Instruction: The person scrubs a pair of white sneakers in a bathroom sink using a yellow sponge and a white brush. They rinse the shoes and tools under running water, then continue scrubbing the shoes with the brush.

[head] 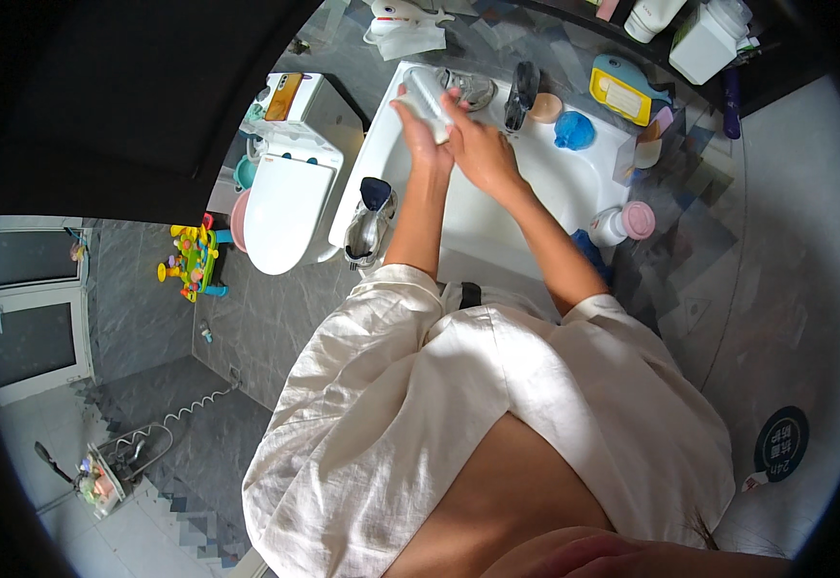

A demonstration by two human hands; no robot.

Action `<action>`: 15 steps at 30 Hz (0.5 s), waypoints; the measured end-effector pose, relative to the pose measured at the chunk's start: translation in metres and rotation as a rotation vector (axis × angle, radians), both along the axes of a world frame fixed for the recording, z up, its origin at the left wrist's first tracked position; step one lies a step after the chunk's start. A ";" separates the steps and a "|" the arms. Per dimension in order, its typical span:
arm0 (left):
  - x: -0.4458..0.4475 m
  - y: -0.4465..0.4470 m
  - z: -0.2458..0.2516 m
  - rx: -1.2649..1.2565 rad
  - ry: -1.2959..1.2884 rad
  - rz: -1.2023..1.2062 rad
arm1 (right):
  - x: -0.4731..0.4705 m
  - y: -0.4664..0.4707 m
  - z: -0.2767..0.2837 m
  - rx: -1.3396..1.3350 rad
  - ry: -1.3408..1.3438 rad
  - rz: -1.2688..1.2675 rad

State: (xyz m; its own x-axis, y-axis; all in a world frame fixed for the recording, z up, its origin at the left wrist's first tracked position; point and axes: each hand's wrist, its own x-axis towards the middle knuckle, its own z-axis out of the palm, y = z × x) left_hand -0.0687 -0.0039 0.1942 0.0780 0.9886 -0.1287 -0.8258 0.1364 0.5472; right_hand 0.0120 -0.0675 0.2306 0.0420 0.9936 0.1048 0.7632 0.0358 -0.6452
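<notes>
Over the back left of a white washbasin [463,209], my left hand [423,144] is turned palm up beneath a pale, elongated object [422,92] with a ridged grey side. It may be an insole; its exact kind is unclear. My right hand [483,148] grips the same object from the right, its fingers partly spread along the edge. A pale grey shoe [472,90] sits at the basin's back, just beyond my fingers. On the left rim rests another shoe [369,225] with a dark blue lining, next to my left forearm.
Behind the basin stands a dark faucet [520,97]. A peach-coloured round piece [546,108] and a crumpled blue item [574,131] lie to its right. A pink-capped bottle [622,221] stands at the right rim. Left are a toilet [288,209] with a phone [285,96] on its tank.
</notes>
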 end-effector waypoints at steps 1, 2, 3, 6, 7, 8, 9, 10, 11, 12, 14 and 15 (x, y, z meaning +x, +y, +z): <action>-0.011 0.009 -0.009 -0.045 -0.136 0.029 | -0.002 -0.007 0.003 -0.075 -0.014 0.030; -0.019 0.015 -0.019 -0.030 -0.119 0.044 | -0.004 -0.011 -0.002 -0.066 -0.006 0.047; -0.024 0.016 -0.025 -0.023 -0.104 0.057 | -0.004 -0.018 -0.001 -0.085 -0.013 0.061; -0.040 0.019 -0.036 -0.124 -0.131 0.088 | -0.002 -0.037 0.008 -0.092 -0.029 0.104; -0.047 0.022 -0.041 -0.118 -0.194 0.077 | 0.000 -0.043 0.012 -0.125 -0.043 0.129; -0.055 0.026 -0.045 -0.112 -0.256 0.068 | 0.002 -0.049 0.018 -0.157 -0.057 0.155; -0.060 0.028 -0.043 -0.104 -0.322 0.055 | 0.004 -0.054 0.024 -0.188 -0.074 0.178; -0.065 0.028 -0.042 -0.084 -0.344 0.025 | 0.005 -0.058 0.024 -0.185 -0.082 0.195; -0.065 0.028 -0.042 -0.063 -0.279 -0.003 | 0.006 -0.062 0.025 -0.182 -0.090 0.213; -0.063 0.025 -0.037 -0.042 -0.212 -0.035 | 0.006 -0.063 0.025 -0.179 -0.097 0.227; -0.056 0.017 -0.029 0.008 -0.024 -0.111 | 0.002 -0.060 0.026 -0.156 -0.102 0.194; -0.051 0.013 -0.025 0.048 0.015 -0.150 | 0.000 -0.057 0.025 -0.144 -0.104 0.177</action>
State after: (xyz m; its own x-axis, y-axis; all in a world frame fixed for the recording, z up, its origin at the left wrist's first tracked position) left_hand -0.1194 0.0093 0.1692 0.2240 0.9709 -0.0843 -0.7896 0.2315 0.5683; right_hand 0.0125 -0.1247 0.2560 -0.1376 0.9895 -0.0440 0.8160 0.0880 -0.5713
